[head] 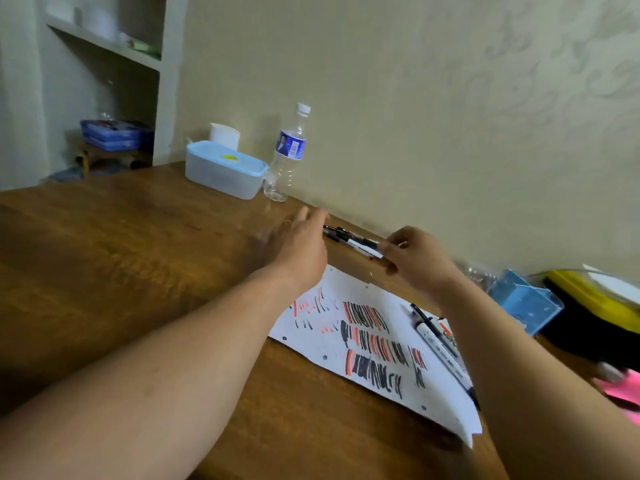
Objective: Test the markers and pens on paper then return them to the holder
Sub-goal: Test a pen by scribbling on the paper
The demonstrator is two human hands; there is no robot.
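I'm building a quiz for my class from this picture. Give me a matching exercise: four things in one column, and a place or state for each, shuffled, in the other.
1 water bottle
2 bundle of pens
3 white marker
4 left hand

A lies on the paper
B open, holds nothing
C stands upright by the wall
D gripped by the right hand

Pairs: 1-C, 2-D, 3-A, 4-B

No text can be read — the bottle label [291, 144] and marker print [433, 341] are blurred.
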